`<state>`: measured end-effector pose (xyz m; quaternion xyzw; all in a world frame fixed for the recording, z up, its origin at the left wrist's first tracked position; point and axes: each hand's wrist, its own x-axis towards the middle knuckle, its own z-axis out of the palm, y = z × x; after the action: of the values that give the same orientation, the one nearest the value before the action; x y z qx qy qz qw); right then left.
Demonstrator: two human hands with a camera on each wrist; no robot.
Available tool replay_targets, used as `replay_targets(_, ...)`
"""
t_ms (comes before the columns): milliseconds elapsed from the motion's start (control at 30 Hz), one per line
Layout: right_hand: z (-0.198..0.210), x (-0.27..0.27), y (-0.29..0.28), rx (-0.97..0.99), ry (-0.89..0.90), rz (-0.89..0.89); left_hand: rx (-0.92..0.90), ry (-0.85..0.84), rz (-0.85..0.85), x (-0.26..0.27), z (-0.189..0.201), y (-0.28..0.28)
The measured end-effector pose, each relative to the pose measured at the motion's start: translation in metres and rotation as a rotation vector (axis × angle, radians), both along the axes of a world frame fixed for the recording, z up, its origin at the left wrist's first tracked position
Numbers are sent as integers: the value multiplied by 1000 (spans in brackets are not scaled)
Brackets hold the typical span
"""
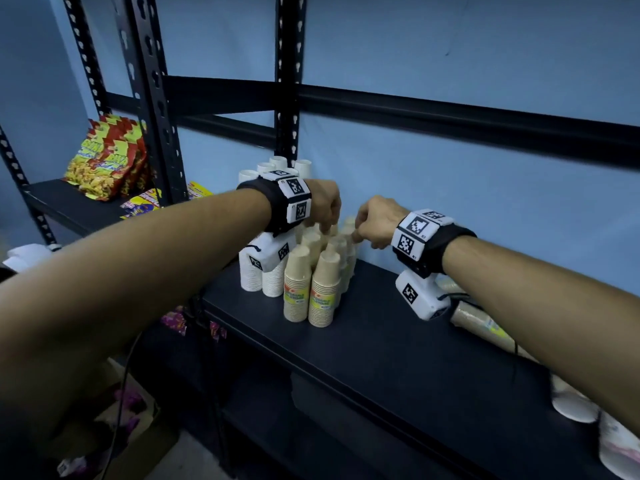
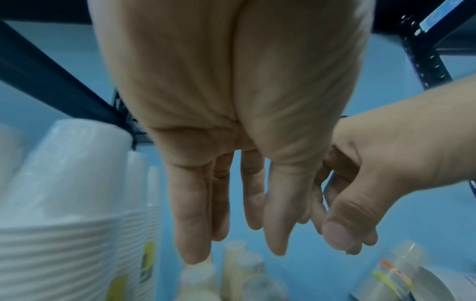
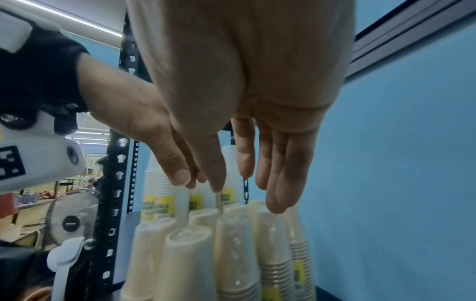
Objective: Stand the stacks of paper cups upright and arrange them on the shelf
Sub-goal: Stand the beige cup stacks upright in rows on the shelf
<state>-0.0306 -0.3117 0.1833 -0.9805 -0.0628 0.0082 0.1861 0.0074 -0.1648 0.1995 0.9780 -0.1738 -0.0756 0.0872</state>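
Several upright beige cup stacks (image 1: pixel 323 289) stand clustered on the black shelf (image 1: pixel 398 341), with upright white cup stacks (image 1: pixel 273 282) behind and to their left. My left hand (image 1: pixel 323 216) and right hand (image 1: pixel 367 226) hover side by side over the tops of the beige stacks. In the left wrist view the left hand (image 2: pixel 231 244) hangs with straight fingers and holds nothing. The right hand (image 3: pixel 244 189) points its fingers down at the beige stacks (image 3: pixel 231 254); its tips are at the tops, and contact is unclear. A beige stack (image 1: pixel 481 323) lies on its side at the right.
More white cups (image 1: pixel 571 407) lie on the shelf's right end under my right forearm. A perforated black post (image 1: pixel 152 98) rises left of the stacks, with snack bags (image 1: pixel 107 157) on the neighbouring shelf. A blue wall backs the shelf. Bare shelf lies between the cluster and the lying stacks.
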Motion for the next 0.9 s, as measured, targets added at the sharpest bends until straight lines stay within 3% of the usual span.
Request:
replay_targets(367, 18, -8, -108, -91, -51, -299, -112, -70, -172, 9, 21, -93)
replay_targets(667, 1, -34, -195, -112, -8, -499, -184, -45, -353, 15, -10, -177)
replay_targets(900, -39, -51, -231, -93, 66, -599, -241, 23, -420, 29, -47, -224)
